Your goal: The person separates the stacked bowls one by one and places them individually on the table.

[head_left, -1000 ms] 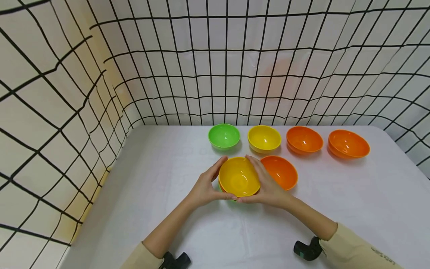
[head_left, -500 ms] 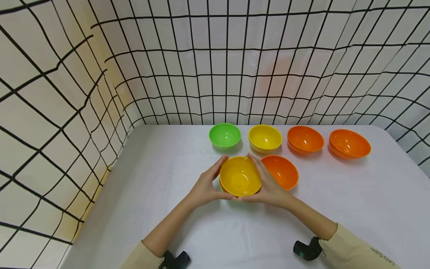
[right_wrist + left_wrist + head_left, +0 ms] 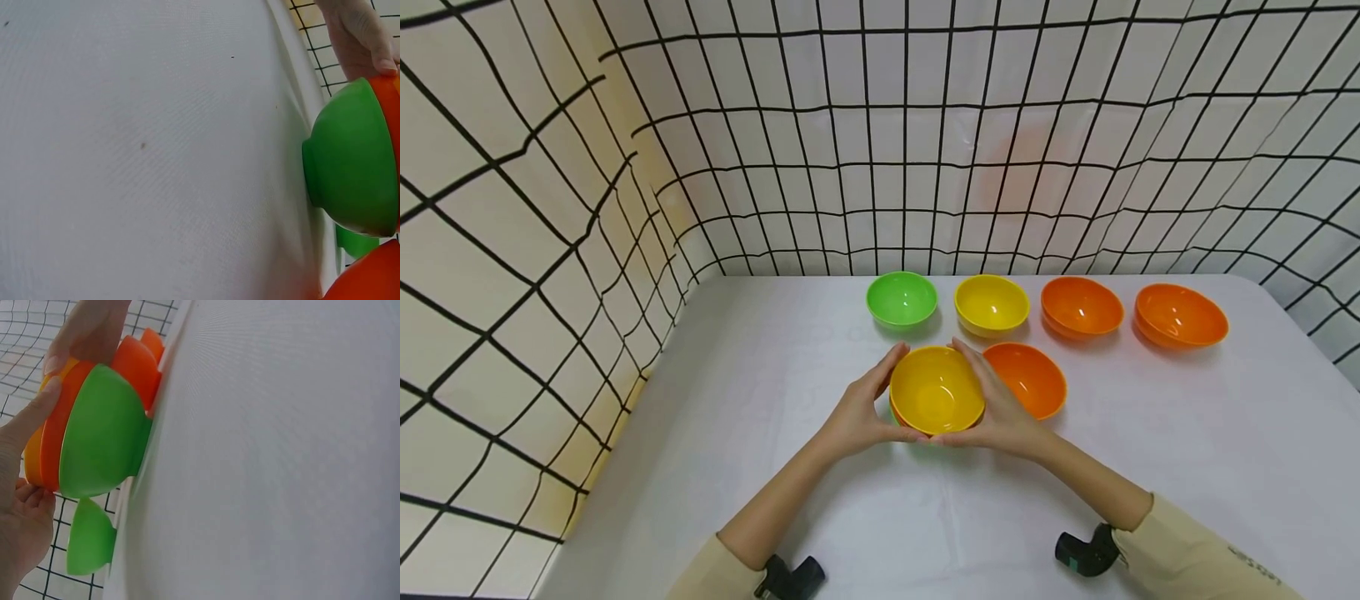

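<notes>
My left hand [image 3: 861, 417] and right hand [image 3: 1003, 417] curl round opposite sides of a yellow bowl [image 3: 937, 392], thumbs at the near side. This yellow bowl is the top of a nested stack. Below it, in the left wrist view, come an orange bowl [image 3: 57, 428] and then a green bowl [image 3: 103, 434], whose foot stands on the table. Fingertips lie at the rims of the yellow and orange bowls. Just right of the stack, partly behind my right hand, sits another orange bowl [image 3: 1030, 382].
Along the back of the white-covered table [image 3: 737, 358] stand a green bowl [image 3: 901, 302], a yellow bowl [image 3: 991, 307], an orange bowl [image 3: 1081, 308] and one more orange bowl [image 3: 1180, 317]. A white wall with black grid lines [image 3: 906, 150] rises behind and to the left.
Both hands keep their hold on the yellow bowl, and the stack stays in place. Only a slight shift of the head view shows.
</notes>
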Demonstrator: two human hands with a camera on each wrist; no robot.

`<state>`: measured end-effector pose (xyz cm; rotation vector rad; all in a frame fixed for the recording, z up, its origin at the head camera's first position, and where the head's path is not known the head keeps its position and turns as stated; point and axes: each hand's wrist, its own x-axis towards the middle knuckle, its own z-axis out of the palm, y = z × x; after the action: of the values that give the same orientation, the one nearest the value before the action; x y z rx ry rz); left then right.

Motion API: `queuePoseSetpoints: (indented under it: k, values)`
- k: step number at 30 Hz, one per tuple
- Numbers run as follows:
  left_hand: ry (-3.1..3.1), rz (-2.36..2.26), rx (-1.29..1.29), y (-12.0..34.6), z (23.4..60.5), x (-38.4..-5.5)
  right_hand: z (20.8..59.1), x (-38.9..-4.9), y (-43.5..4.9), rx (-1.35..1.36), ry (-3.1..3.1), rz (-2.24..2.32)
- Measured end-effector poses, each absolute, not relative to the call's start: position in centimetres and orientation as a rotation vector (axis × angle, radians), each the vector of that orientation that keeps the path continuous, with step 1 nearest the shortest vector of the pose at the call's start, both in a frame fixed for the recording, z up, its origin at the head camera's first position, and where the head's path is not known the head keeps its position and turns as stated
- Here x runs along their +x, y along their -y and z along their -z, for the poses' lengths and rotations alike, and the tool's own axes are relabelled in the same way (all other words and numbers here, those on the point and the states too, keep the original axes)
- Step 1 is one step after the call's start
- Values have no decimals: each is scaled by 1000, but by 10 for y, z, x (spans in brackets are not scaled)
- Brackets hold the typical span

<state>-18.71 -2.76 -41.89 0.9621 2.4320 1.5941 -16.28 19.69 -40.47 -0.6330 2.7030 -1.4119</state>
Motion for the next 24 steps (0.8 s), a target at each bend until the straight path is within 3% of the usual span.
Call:
queuePoseSetpoints:
  k: [8, 24]
  values:
    - [-2421, -1613, 946, 28, 421, -188, 393, -161, -195, -503, -2650, 1543]
    - [-2396, -1630, 988, 28, 420, -189, 380, -156, -202, -542, -2619, 1695]
